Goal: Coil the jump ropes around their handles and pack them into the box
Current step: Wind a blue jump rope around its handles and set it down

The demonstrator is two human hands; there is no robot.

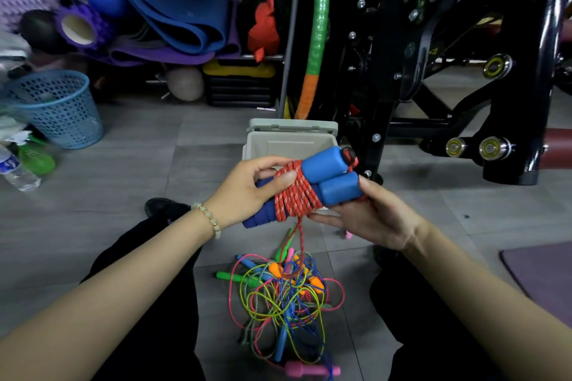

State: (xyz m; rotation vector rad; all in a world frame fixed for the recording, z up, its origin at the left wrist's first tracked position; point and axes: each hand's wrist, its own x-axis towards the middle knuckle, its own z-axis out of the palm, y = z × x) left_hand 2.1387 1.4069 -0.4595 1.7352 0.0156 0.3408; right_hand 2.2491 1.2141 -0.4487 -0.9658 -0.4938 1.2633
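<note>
Many loose ropes (278,297) lie tangled at the bottom centre. The open box (288,145) stands at mid-frame. Just below it, the left hand (247,192) grips two blue handles (325,176) wrapped in red rope (294,192); the right hand (368,219) holds them from under, fingers curled.

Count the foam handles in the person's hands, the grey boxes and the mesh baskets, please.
Blue foam handles: 2
Grey box: 1
Blue mesh basket: 1
Total: 4
</note>
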